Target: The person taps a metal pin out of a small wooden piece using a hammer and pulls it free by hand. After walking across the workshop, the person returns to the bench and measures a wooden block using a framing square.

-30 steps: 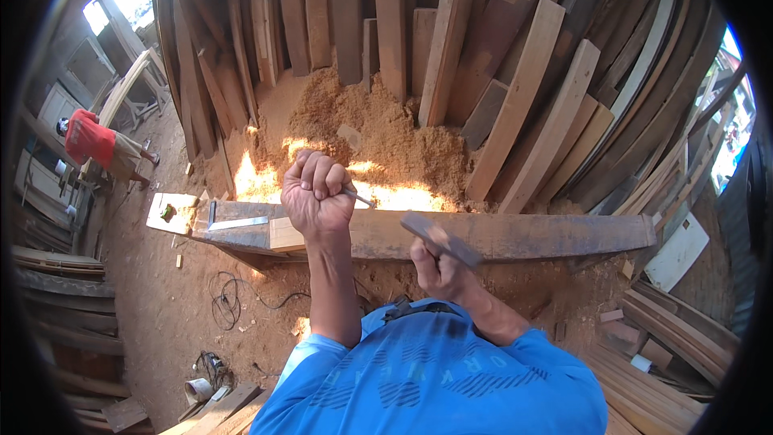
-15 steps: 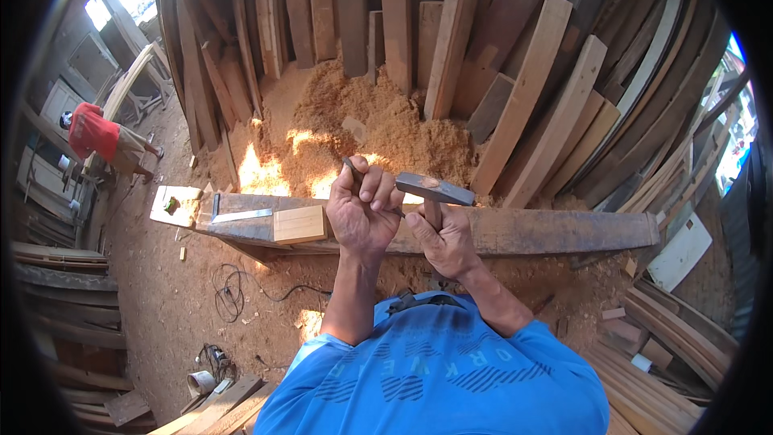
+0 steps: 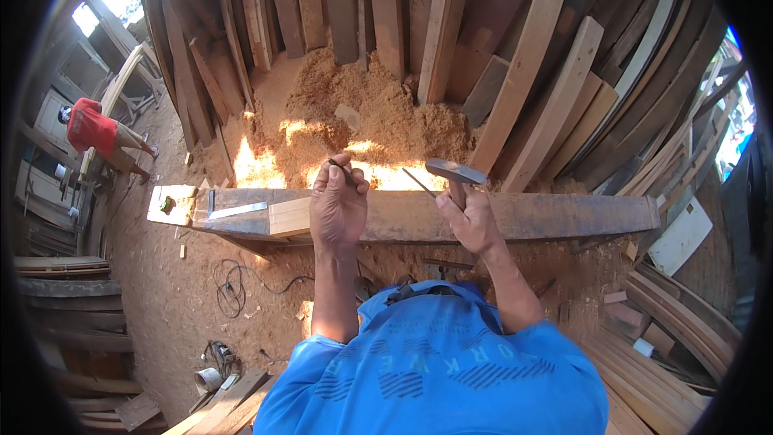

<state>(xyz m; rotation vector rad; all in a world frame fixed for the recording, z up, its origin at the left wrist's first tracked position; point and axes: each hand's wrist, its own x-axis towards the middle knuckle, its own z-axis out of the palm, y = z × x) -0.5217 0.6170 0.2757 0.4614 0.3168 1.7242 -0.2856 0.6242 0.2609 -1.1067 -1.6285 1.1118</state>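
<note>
My left hand (image 3: 336,208) is raised over the bench beam, its fingers closed on a small dark piece (image 3: 342,168) whose kind I cannot make out. To its right, my right hand (image 3: 473,219) grips a hammer (image 3: 456,171) by its short wooden handle, just below the dark metal head. A thin dark rod (image 3: 418,182) also sticks out of that hand toward the upper left. Beneath both hands runs a long, worn wooden beam (image 3: 564,217). A pale wooden block (image 3: 289,218) lies on it beside my left wrist, with a metal try square (image 3: 238,210) further left.
Behind the beam rises a sawdust heap (image 3: 370,109), with tall planks (image 3: 523,72) leaning at the back. A co-worker in a red shirt (image 3: 92,128) bends at the far left. A black cable (image 3: 231,294) lies coiled on the floor. Stacked boards (image 3: 684,322) sit at the right.
My hands have moved apart: the left a little leftward with the dark piece, the right rightward with the hammer. The thin rod now shows clearly in my right hand.
</note>
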